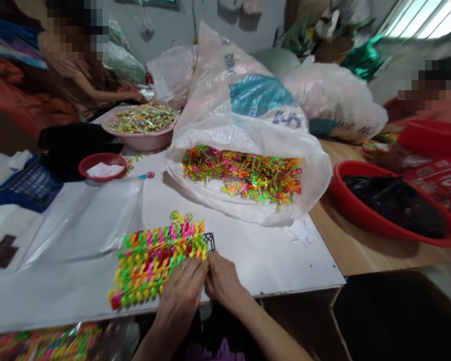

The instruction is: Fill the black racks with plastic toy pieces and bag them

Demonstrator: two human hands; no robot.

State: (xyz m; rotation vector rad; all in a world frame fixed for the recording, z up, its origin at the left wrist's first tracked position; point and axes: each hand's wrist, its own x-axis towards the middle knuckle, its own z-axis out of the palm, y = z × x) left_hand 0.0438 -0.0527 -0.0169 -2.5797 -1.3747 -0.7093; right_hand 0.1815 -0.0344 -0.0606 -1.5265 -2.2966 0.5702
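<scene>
Rows of small, bright plastic pieces [150, 265] in green, yellow, pink, orange and red sit packed side by side at the table's front. A black openwork frame end [209, 241] sticks out at their upper right. My left hand [182, 286] lies over the lower right end of the rows, its fingers bent and together. Right beside it, my right hand [225, 278] is closed at the rows' right edge, just below the black frame end. The fingertips of both hands meet there, and what they pinch is hidden. A few loose pieces [180, 217] lie behind the rows.
A large white sack [248, 210] lies open behind the rows, spilling similar coloured pieces [244, 173]. Left stand a pink basin [146, 142] of small pieces and a red dish [86, 173]. A red tub [361, 228] holds a black bag. Two people sit across the table.
</scene>
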